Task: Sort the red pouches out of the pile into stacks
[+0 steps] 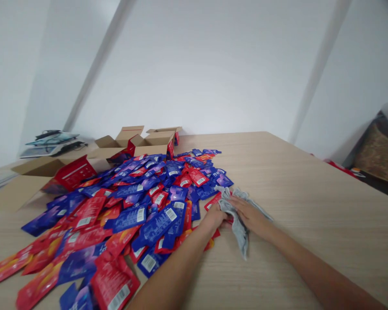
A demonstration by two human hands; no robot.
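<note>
1. Grey cloth (238, 232) lies bunched between our two hands on the surface (310, 224), at the right edge of the heap of red and blue pouches (158, 226). One tail of it hangs loose toward us; if that tail caught under a forearm, the cloth could be tugged out of place.

2. Our left hand (217, 214) has its fingers mostly hidden at the cloth's left side, so we cannot tell how far they are closed or what they hold. A red pouch (226, 224) shows just beside them — a careless squeeze could crease it along with the cloth.

3. Our right hand (248, 214) lays its fingers nearly straight over the cloth; whether they grip or only press, we cannot tell. With a light touch, the cloth might slip or bunch further.

4. Our left forearm passes close over the nearest pouches. A sweep to the left could scatter them or push more against the open boxes (26, 189) — they lie loose and overlapping, so one nudge may shift several.
</note>
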